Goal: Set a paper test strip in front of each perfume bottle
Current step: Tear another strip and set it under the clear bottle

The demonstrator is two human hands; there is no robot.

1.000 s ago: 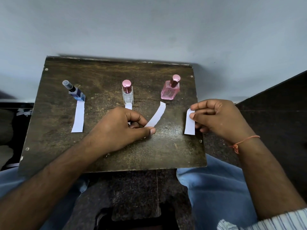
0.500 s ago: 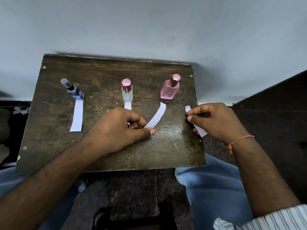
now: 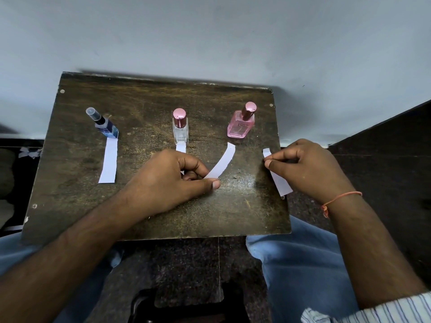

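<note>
Three perfume bottles stand in a row on a dark wooden board [image 3: 140, 101]: a blue bottle [image 3: 106, 127] at left, a clear bottle [image 3: 180, 129] with a pink cap in the middle, a pink bottle [image 3: 241, 124] at right. One white strip [image 3: 108, 163] lies flat below the blue bottle. A second strip [image 3: 181, 148] shows below the clear bottle, mostly hidden by my left hand [image 3: 168, 183]. That hand pinches the near end of a curved strip [image 3: 222, 163] whose far end points at the pink bottle. My right hand [image 3: 303, 169] pinches a spare strip [image 3: 277, 176] at the board's right edge.
The board rests on my lap, over blue trousers [image 3: 296, 264]. A pale wall [image 3: 210, 38] rises right behind it. A dark surface [image 3: 384, 159] lies to the right, and a dark floor shows below between my knees.
My right hand has drifted slightly right and tilted its spare strip, so the lower end now hangs past the board's right edge. My left hand and the curved strip have stayed put.
</note>
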